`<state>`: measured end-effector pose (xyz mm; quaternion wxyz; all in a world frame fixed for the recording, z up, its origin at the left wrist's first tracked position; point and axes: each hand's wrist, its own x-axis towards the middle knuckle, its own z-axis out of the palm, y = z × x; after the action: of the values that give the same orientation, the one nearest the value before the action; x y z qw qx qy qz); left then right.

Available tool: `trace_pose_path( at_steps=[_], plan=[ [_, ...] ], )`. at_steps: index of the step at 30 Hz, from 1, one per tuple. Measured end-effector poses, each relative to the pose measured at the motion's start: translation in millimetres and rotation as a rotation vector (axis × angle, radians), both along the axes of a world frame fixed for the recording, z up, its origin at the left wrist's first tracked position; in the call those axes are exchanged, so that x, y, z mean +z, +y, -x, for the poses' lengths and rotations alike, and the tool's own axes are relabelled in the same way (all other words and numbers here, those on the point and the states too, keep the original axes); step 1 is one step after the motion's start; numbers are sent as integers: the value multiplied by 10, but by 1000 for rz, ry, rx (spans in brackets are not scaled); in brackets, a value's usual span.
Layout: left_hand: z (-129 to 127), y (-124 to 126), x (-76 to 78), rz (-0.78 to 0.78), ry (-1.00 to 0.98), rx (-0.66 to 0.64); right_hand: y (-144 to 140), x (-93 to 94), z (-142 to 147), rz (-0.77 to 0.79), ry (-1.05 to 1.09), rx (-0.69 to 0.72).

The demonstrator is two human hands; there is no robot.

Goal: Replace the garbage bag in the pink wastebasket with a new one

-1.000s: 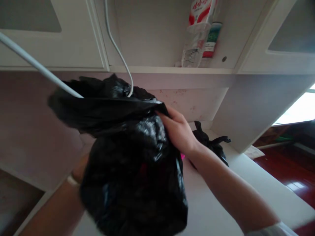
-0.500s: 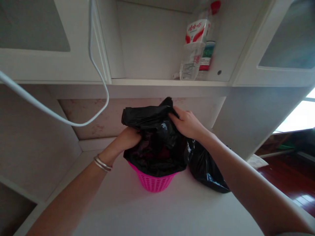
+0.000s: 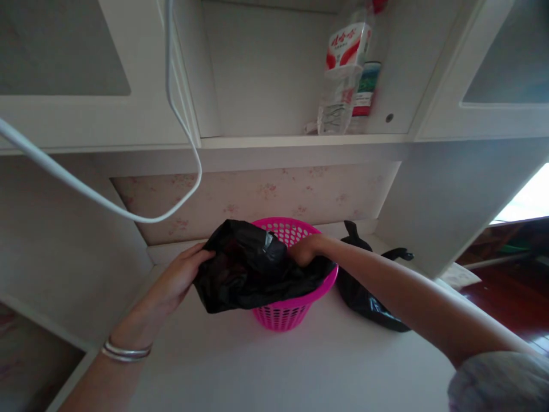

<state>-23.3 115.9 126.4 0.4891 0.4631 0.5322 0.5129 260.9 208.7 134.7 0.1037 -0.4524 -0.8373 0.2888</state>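
Observation:
A black garbage bag lies bunched over the left and front of a pink perforated basket. Its left side droops outside the rim, and the basket's back wall is bare. My left hand, a silver bangle on its wrist, pinches the bag's left edge between thumb and fingers. Inside the basket, toward the right, my right hand presses down against the bag. The fingers of that hand are hidden in the black folds.
Right of the basket stands a full, black knotted bag on the white surface. Overhead, an open cabinet shelf holds plastic bottles. A white cable hangs at the left.
My left hand has moved left and out of the bag to its outer edge. My right hand has gone down into the basket. The bag has sunk and shifted left, baring the back rim.

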Motion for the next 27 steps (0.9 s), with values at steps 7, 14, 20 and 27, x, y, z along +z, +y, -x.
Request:
trace_pose_path(
  at_steps=[7, 14, 20, 27],
  plan=[
    [-22, -184, -351, 197, -441, 80, -105, 325, -595, -196, 135, -146],
    [-96, -461, -377, 363, -673, 125, -779, 196, -1096, 168, 916, -634],
    [-136, -734, -319, 267, -628, 238, -1194, 104, -1175, 348, 1165, -906],
    [-157, -664, -543, 244, -614, 240, -1157, -394, -1271, 350, 1208, -905]
  ],
)
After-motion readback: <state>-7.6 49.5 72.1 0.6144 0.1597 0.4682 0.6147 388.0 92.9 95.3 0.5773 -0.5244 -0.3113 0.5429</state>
